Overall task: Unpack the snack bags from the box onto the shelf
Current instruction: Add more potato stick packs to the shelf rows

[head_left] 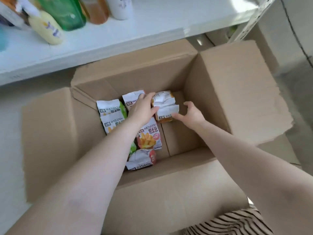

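Both hands are down inside the open cardboard box (pixel 211 92), bracketing a small stack of orange snack bags (pixel 165 106) standing at the far end. The left hand (pixel 144 107) has its fingers spread and touching the stack's left side; the right hand (pixel 191 114) is open, thumb and forefinger just at the front bag's right edge. No closed grip yet on either side. Left of the left hand and under that forearm lie more bags (pixel 149 138): green ones, a red fries one. Beyond both hands, the white shelf (pixel 152 31) holds bottles (pixel 67 12).
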### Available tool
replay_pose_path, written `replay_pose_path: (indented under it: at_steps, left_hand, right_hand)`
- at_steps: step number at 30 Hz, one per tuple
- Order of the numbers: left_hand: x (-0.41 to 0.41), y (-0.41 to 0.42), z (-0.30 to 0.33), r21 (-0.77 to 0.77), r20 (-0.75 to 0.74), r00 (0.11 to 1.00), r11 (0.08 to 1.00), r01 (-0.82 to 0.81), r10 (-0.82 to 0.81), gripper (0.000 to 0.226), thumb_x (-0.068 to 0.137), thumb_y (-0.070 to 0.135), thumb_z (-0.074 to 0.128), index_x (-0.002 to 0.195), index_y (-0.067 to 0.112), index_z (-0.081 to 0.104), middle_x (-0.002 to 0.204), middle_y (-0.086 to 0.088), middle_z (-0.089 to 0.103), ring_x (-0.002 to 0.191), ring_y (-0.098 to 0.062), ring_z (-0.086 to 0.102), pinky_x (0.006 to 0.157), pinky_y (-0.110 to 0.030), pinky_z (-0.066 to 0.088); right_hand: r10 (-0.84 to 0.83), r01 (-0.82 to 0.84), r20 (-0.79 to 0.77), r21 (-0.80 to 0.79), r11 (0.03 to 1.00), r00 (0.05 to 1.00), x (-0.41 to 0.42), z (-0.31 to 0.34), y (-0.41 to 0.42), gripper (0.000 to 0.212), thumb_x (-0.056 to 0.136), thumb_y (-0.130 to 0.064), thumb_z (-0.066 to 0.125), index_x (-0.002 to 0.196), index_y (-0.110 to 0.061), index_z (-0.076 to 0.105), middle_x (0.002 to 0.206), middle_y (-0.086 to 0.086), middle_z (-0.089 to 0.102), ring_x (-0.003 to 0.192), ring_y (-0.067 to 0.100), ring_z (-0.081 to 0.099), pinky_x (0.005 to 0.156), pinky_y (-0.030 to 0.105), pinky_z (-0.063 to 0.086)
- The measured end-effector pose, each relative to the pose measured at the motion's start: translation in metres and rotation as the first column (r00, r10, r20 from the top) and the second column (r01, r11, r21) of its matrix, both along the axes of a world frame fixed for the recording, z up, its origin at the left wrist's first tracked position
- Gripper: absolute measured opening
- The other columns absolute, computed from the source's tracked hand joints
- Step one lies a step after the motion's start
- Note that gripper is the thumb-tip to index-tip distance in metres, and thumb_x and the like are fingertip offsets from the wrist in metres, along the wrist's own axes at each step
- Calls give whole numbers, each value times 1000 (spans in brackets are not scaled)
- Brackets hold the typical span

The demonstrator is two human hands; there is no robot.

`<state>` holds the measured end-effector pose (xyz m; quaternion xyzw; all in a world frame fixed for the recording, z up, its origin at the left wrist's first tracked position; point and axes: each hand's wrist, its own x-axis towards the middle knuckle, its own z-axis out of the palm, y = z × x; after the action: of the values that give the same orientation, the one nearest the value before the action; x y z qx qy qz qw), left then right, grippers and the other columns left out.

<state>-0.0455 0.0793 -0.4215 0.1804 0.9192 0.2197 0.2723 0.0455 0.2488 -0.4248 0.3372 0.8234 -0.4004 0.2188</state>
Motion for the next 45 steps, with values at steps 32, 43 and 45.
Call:
replay_pose_path:
  at_steps: [32,43,45]
  left_hand:
    - [-47,11,-82,410,-73,988,907,-96,138,32,89,23,64,65,28,43,108,0,67,98,-14,61,84,-31,46]
    - [-17,-72,183,484,380,887,760,-434,264,27,101,23,47,74,26,49,81,3,55,79,-14,48,75,-32,38]
    - [-8,-92,259,505,521,798,644,-575,303,23,102,18,44,80,23,50,83,0,56,73,-14,55,68,-29,47]
  right_hand:
    - [-214,223,63,-320,921,975,-17,-59,17,30,87,-9,71,115,-4,60,107,8,70,88,22,72,73,28,61]
    - [-290,279,-1,-278,919,957,8,202,-2,33,87,-9,73,118,-3,63,103,13,69,86,27,71,67,34,62]
    - [-285,274,-1,-276,921,959,9,276,-5,30,91,-12,69,119,-6,62,88,8,68,67,20,68,53,25,59]
